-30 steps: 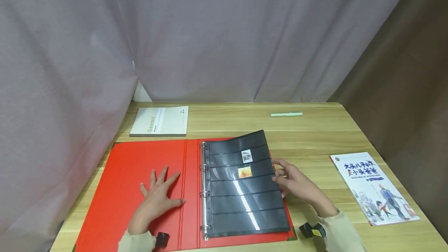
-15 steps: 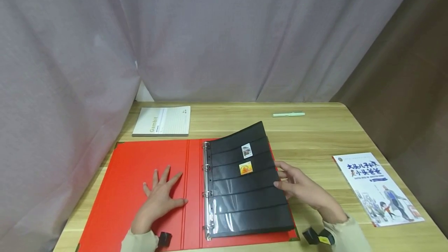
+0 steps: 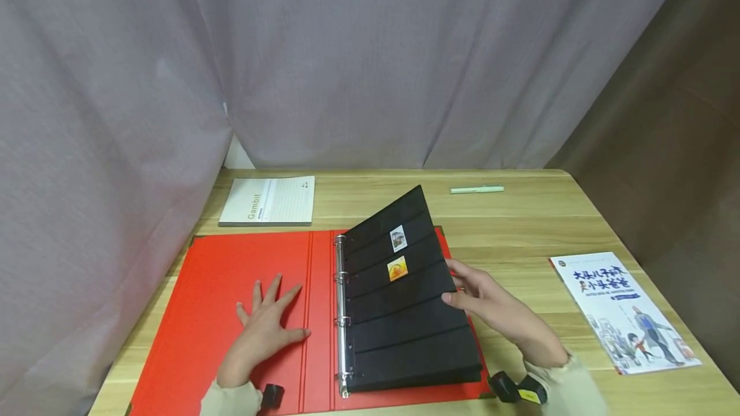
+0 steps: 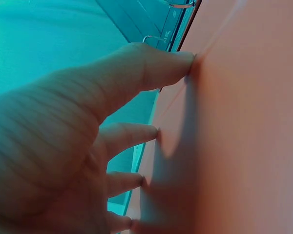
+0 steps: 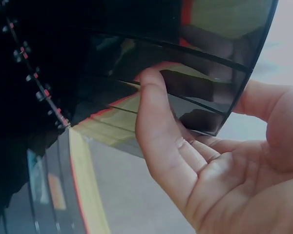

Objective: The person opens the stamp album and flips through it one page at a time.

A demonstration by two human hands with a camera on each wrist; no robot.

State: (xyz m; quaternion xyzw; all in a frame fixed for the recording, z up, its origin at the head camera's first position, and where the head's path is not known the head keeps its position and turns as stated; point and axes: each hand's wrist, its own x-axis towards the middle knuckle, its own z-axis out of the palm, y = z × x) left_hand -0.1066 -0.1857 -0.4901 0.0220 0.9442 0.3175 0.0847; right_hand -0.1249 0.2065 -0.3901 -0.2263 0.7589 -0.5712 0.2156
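Observation:
A red ring binder [image 3: 231,275] lies spread on the table, with black stamp album pages [image 3: 405,313] on its metal rings [image 3: 341,320]. Two small stamps, one whitish [image 3: 398,239] and one yellow-orange [image 3: 397,268], show in the upper strips of the top page. My right hand [image 3: 503,307] holds the outer edge of the raised pages, thumb on the upper face and fingers behind. In the right wrist view those fingers [image 5: 154,112] lie against the glossy underside. My left hand [image 3: 263,332] rests with spread fingers on the bare red inner cover; its fingertips touch the surface in the left wrist view.
Behind the binder lies a notepad [image 3: 267,201] marked Gambit, at the back left. A pale green pen [image 3: 476,189] is near the back edge. A picture book [image 3: 627,313] lies on the right. Grey curtain [image 3: 370,63] hangs behind the table.
My right hand has lifted the pages' outer edge higher and tilted them leftward, so the far corner rises. The left hand has stayed on the red cover.

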